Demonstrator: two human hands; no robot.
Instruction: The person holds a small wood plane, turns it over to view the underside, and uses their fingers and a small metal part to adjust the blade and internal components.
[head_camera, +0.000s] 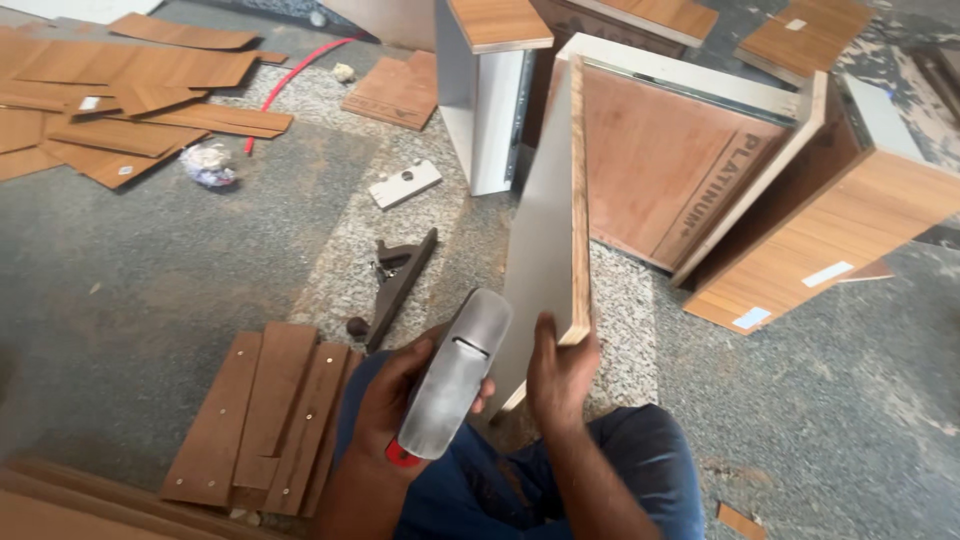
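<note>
My left hand grips a grey metal hand plane with its flat sole turned up towards me and a red part at its near end. My right hand holds the near end of a plywood board standing on edge, white-grey on its left face, with the raw layered edge facing up. The plane sits just left of the board's near end. My legs in blue trousers are below.
A second, dark hand plane lies on the grey stone floor. Brown strips with screws lie at lower left. Laminate offcuts are piled at upper left. Cabinet boxes stand at upper right, with a small white bracket nearby.
</note>
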